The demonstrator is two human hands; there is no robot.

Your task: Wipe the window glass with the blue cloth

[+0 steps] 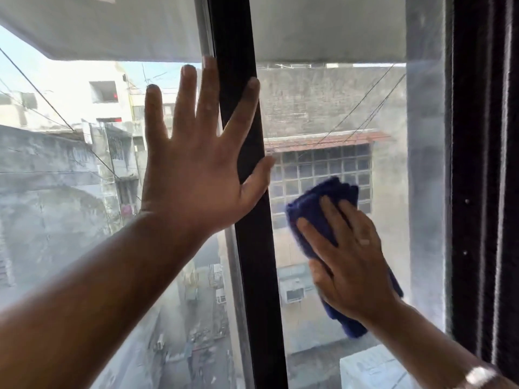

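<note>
The window glass [323, 113] fills the view, split by a black vertical frame bar [252, 276]. My right hand [351, 254] lies flat on the folded blue cloth [311, 209] and presses it against the right pane, at mid height. The cloth's lower end [351, 324] hangs below my wrist. My left hand [196, 164] is spread flat, fingers apart, across the left pane and the frame bar, holding nothing.
A dark curtain or frame edge [483, 192] runs down the right side. Outside the glass are grey buildings [56, 178], overhead wires and an alley far below. A white ledge [373, 366] sits at the bottom right.
</note>
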